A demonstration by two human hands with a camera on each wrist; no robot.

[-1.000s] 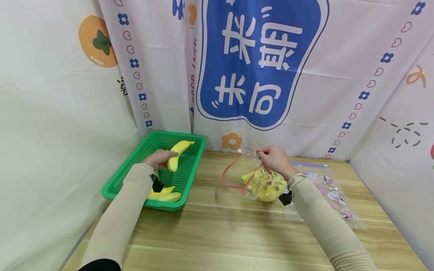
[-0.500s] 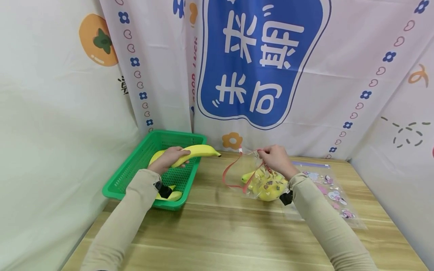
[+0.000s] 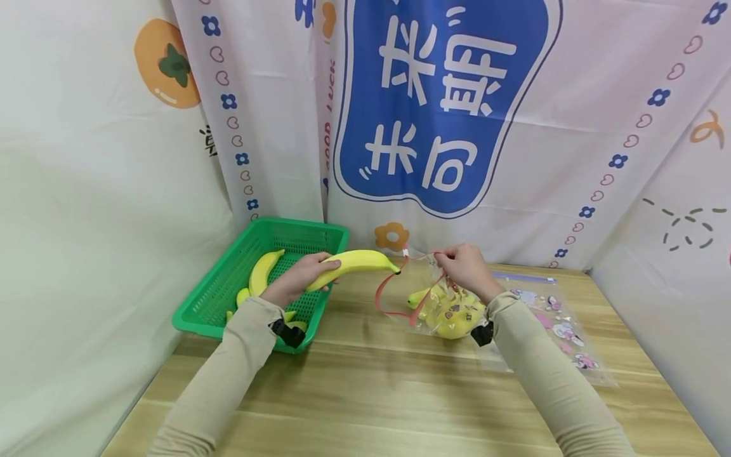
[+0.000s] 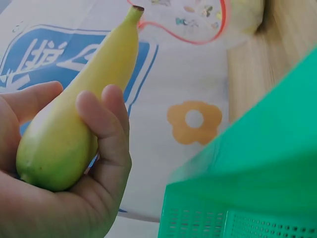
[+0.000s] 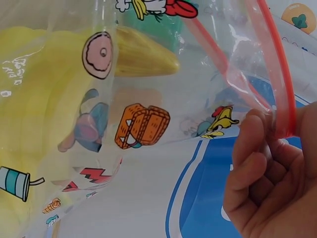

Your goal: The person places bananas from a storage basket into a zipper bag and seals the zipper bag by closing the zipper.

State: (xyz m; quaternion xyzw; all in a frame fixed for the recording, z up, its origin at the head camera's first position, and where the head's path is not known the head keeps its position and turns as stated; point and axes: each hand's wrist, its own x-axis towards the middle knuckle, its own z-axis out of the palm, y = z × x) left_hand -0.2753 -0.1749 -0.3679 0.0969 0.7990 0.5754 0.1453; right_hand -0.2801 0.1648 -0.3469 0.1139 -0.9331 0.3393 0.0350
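Note:
My left hand (image 3: 305,274) grips a yellow banana (image 3: 360,260) near its greenish end, fingers curled round it. The banana's dark-tipped stem points right, up to the red rim of a clear zip bag (image 3: 412,317). In the left wrist view the banana (image 4: 84,99) lies between thumb and fingers. My right hand (image 3: 465,266) pinches the bag's red zip edge at the upper right and the mouth stands agape. Printed cartoons cover the bag (image 5: 178,99) in the right wrist view. Yellow fruit (image 3: 451,317) lies inside it, one piece with a green tip.
A green plastic basket (image 3: 194,317) stands at the left, with several bananas (image 3: 264,270) in it. Beneath my right forearm, a flat clear bag (image 3: 562,330) with a purple zip lies on the wooden table (image 3: 388,400). A printed curtain (image 3: 274,127) hangs behind.
My left hand has lifted the banana out of the basket and carried it right, turning it from slanted to nearly level. The right hand stays at the bag's edge.

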